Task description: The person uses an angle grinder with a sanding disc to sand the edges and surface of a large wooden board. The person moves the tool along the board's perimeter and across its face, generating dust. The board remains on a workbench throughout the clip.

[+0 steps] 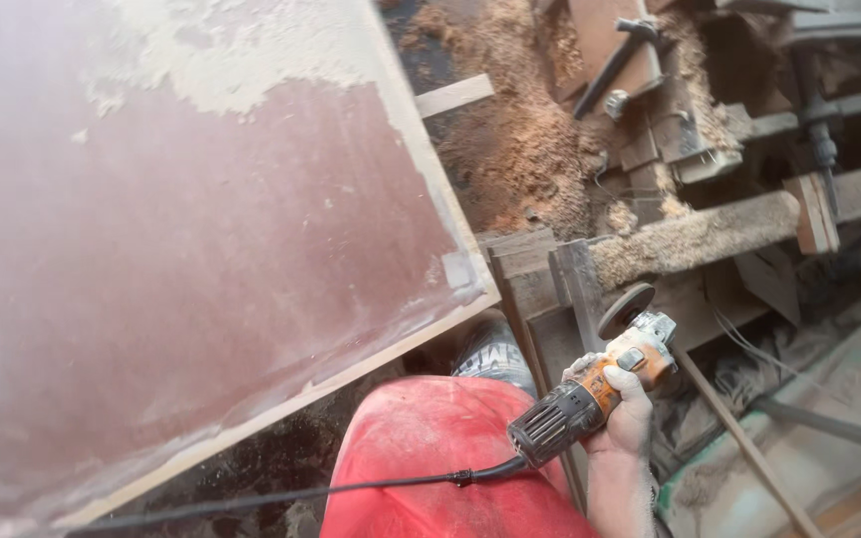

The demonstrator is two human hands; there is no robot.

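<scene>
1. The right hand [622, 403] is wrapped around the body of an orange and grey angle grinder [595, 389], fingers [638, 391] closed tight on the orange housing. The left hand is out of view.
2. The grinder is held off to the right, clear of the work, with its sanding disc [626, 310] tilted up and touching nothing. Its black power cord [351, 488] trails left across the person's red, dust-covered trouser leg [430, 448].
3. A large reddish-brown plywood panel [181, 249] fills the left side, slanting, its pale edge running down towards the leg.
4. Most of the panel's face reads as smooth and matt, filmed with fine dust, which I judge to be sanded already. A rough, pale patch of filler or crusted dust [241, 55] sits at the top, and looks to be what is left.
5. Behind, a heap of sawdust [520, 139] lies among timber offcuts, and a hammer [615, 60] rests on a board.
</scene>
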